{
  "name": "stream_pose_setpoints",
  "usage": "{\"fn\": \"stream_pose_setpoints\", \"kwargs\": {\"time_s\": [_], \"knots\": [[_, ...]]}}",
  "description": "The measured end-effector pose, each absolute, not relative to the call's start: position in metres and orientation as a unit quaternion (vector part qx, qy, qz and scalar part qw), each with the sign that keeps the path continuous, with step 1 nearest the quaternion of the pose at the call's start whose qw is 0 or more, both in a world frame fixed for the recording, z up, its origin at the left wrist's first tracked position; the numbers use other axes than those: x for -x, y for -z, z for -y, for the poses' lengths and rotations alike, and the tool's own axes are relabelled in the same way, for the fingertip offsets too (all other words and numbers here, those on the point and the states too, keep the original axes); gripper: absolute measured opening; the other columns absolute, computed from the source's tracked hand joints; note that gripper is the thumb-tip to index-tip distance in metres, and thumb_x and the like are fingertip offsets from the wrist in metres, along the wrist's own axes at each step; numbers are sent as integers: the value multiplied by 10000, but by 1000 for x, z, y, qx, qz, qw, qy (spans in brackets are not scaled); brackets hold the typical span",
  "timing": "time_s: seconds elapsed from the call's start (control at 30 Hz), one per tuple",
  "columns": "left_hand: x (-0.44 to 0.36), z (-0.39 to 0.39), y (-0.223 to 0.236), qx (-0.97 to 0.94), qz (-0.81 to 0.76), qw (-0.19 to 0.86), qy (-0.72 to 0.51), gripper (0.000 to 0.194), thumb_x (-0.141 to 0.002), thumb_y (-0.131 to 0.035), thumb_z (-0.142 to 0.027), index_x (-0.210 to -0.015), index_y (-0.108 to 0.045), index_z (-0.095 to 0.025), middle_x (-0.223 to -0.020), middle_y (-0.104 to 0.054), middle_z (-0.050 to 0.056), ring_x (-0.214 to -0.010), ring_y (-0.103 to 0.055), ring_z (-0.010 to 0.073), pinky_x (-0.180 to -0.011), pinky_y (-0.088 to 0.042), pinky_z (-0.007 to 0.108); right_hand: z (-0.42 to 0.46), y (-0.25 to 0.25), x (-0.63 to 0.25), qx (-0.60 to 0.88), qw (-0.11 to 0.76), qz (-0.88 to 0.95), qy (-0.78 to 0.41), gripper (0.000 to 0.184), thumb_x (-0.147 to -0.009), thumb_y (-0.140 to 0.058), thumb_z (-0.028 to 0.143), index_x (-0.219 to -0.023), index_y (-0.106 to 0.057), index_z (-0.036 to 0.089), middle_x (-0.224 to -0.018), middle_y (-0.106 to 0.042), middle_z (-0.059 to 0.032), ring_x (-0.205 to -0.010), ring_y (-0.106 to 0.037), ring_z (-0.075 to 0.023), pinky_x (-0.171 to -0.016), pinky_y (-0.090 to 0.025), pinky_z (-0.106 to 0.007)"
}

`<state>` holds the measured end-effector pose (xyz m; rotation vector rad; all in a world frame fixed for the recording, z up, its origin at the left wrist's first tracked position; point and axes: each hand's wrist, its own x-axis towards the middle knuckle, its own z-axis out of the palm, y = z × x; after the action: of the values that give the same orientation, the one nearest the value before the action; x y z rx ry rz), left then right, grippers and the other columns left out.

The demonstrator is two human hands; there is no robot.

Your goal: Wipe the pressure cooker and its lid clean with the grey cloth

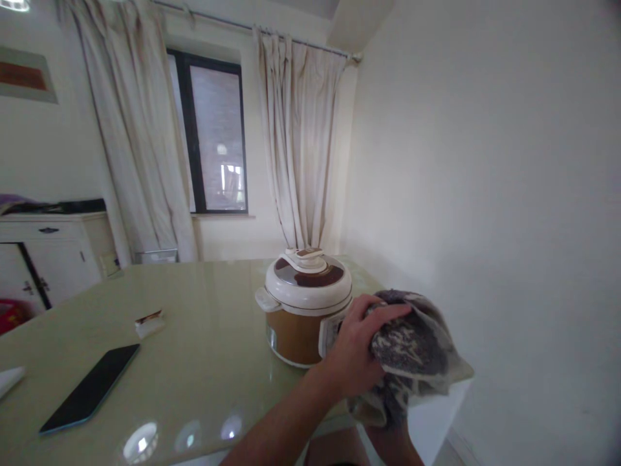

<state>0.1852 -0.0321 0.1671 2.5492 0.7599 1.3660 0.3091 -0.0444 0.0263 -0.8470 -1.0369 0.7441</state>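
A grey-and-white patterned cloth (pixel 412 343) is bunched up at the table's right edge. My left hand (pixel 356 346) has its fingers closed over the cloth's left side. Under the cloth is my right hand (pixel 391 440); only its wrist and lower part show, and its fingers are hidden by the fabric. Just left of the cloth stands an electric pressure cooker (pixel 295 330), brown with a white lid that is closed. My left hand partly covers its front panel, and I cannot tell whether they touch.
The glossy pale-green table (pixel 208 362) carries a dark phone-like slab (pixel 92 388), a small white-and-brown packet (pixel 149 322) and a white object (pixel 10 378) at the left edge. A bare wall (pixel 509 226) rises close on the right. A white cabinet (pixel 58 259) stands back left.
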Motion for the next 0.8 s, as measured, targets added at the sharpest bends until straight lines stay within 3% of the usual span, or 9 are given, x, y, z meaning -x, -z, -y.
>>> {"fn": "stream_pose_setpoints", "kwargs": {"time_s": [0.13, 0.2, 0.3, 0.43, 0.53, 0.63, 0.73, 0.8], "knots": [[-174, 21, -173, -870, -239, 40, -430, 532, -867, -717, -225, -1382, -680, -355, -1421, -511, 104, -1338, -483, 292, -1152, -445, 452, 53, -47, -333, 378, 700, 471, -380, 659, -648, -789, 705, -1234, -742, 407, -959, -798, -129, -908, -770, -414, -644, -637, -596], [-166, 20, -175, -903, -222, -1, -368, 489, -825, -749, -211, -1290, -729, -362, -1391, -545, 83, -1302, -492, 297, -1156, -434, 482, 53, -60, -328, 370, 699, 455, -410, 646, -705, -767, 725, -1240, -737, 365, -933, -794, -123, -911, -773, -393, -683, -641, -575], [-153, 25, -182, -929, -210, -22, -305, 553, -778, -760, -167, -1303, -718, -334, -1382, -584, 85, -1306, -502, 309, -1164, -434, 508, 43, -79, -308, 360, 725, 410, -420, 632, -714, -814, 667, -1244, -720, 336, -990, -790, -99, -933, -769, -341, -783, -643, -522], [-124, 21, -198, -899, -210, 95, -373, 574, -830, -758, -198, -1387, -653, -287, -1441, -584, 108, -1344, -554, 274, -1154, -483, 438, 4, -109, -303, 352, 782, 436, -273, 413, -779, -784, 468, -1152, -718, 304, -1118, -757, -63, -1002, -719, -289, -892, -594, -453], [-98, 0, -213, -828, -251, 127, -484, 323, -967, -624, -287, -1282, -670, -234, -1230, -700, 97, -1122, -680, 218, -984, -580, 372, -39, -140, -321, 371, 770, 506, -115, 359, -817, -673, 366, -1152, -720, 247, -1166, -718, -77, -1102, -661, -283, -1024, -518, -465], [-81, -32, -223, -755, -350, 21, -554, 289, -1023, -461, -242, -1215, -672, -200, -1146, -716, 98, -1070, -692, 212, -956, -574, 378, -84, -177, -326, 405, 680, 609, -54, 363, -844, -577, 346, -1136, -741, 204, -1196, -687, -119, -1171, -627, -282, -1103, -464, -476], [-79, -62, -220, -747, -426, -91, -502, 430, -1012, -496, -284, -1424, -572, -193, -1398, -640, 140, -1307, -603, 281, -1106, -489, 462, -114, -213, -311, 463, 503, 728, -58, 375, -880, -595, 389, -1174, -757, 223, -1195, -701, -114, -1171, -637, -282, -1089, -470, -450], [-80, -75, -214, -756, -462, -101, -452, 525, -1035, -486, -359, -1530, -473, -184, -1475, -609, 153, -1369, -568, 298, -1145, -456, 474, -122, -231, -298, 502, 400, 765, -50, 451, -884, -661, 489, -1252, -736, 239, -1177, -722, -103, -1129, -660, -295, -1015, -504, -424]]}}
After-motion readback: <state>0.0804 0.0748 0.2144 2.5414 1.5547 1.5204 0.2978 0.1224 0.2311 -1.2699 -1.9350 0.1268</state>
